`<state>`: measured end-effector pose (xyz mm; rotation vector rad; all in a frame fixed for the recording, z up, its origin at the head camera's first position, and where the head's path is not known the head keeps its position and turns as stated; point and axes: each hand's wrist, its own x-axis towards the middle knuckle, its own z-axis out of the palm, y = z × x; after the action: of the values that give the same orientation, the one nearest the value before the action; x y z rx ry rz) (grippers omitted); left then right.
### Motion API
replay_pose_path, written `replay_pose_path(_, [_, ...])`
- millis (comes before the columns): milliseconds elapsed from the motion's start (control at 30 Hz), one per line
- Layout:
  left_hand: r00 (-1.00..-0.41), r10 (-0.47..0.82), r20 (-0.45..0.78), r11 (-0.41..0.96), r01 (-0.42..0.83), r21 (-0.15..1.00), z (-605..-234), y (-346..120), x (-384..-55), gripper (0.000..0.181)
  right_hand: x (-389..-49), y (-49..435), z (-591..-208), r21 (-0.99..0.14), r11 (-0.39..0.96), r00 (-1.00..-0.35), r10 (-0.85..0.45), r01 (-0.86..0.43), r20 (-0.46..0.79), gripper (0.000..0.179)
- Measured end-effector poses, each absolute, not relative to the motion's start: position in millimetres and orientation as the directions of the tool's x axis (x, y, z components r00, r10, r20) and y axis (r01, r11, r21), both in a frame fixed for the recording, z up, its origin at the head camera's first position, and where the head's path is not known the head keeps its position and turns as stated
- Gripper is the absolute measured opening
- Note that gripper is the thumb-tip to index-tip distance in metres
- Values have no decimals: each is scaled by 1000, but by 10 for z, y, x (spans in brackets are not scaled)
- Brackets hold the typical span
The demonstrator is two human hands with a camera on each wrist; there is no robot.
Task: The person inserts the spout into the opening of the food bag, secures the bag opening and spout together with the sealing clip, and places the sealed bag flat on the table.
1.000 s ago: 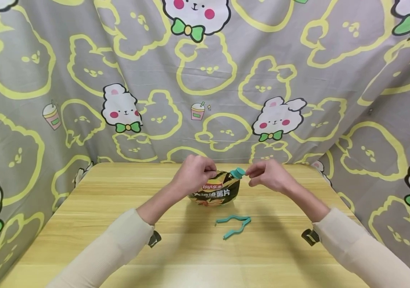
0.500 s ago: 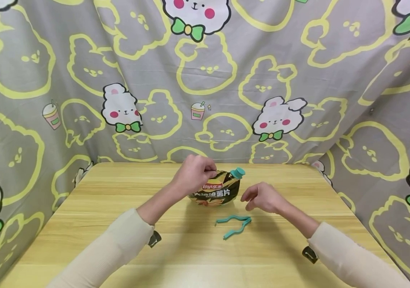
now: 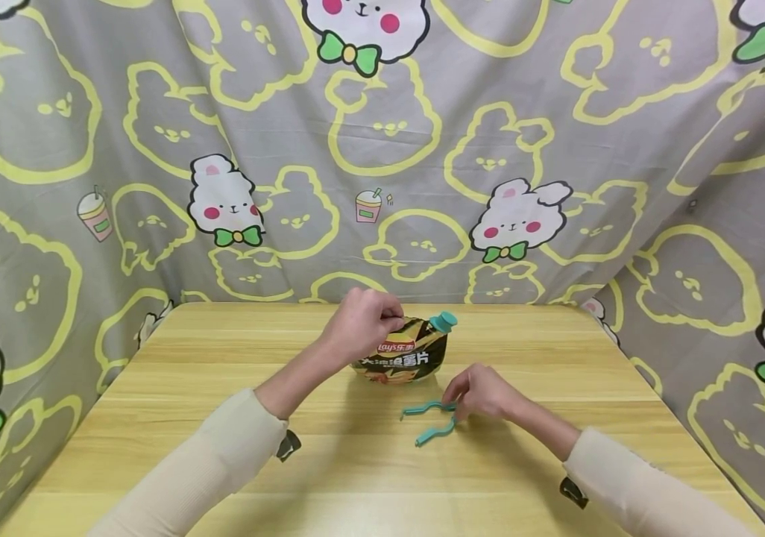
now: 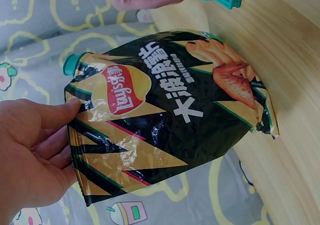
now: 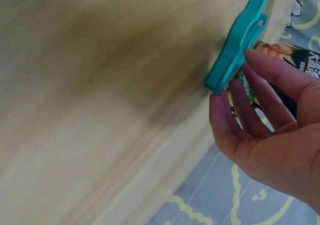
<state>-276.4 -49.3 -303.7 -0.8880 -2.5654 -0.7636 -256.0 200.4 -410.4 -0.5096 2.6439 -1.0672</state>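
Observation:
A black and gold Lay's chip bag (image 3: 416, 359) stands on the wooden table. My left hand (image 3: 361, 321) pinches its top edge between thumb and fingers, also plain in the left wrist view, where the bag (image 4: 170, 110) shows its whole front. A teal cap (image 3: 444, 321) sits on the bag's top right corner. My right hand (image 3: 483, 393) has come down to the hinge end of a teal bag clip (image 3: 435, 435) with spread arms. In the right wrist view, the slightly bent fingers touch or nearly touch the clip (image 5: 239, 40); no firm grip shows.
The wooden table (image 3: 221, 418) extends around the bag and the clip. Behind it and at both sides hangs a grey curtain (image 3: 416, 149) with cartoon animals. The clip lies in front of the bag, nearer to me.
My right hand has left the teal cap at the bag's corner and come down toward me to the clip on the table. The left hand and the bag stay put.

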Motion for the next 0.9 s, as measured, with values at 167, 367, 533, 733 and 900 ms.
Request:
replay_pose_path(167, [-754,474,454,663,645,379,-3038,-500,-2758,5,-2531,1990,-4141,-664,713,-915,-389,-226,-105,33])
replay_pose_path(367, [-754,474,456,663,646,379,-3035,-501,-2757,6,-2532,2000,-4168,-658,721,-917,-381,-215,-118,30])
replay_pose_path(533, [-759,473,447,662,641,388,-3027,-504,-2754,6,-2542,2012,-4190,-639,737,-921,-374,-221,-112,27])
replay_pose_path(733, [-762,473,443,663,638,391,-3016,-505,-2759,6,-2560,2022,-4215,-630,736,-926,-372,-249,-69,26])
replay_pose_path(900, [-764,472,440,662,637,395,-3015,-503,-2763,5,-2568,2040,-4217,-636,727,-927,-372,-259,-47,25])
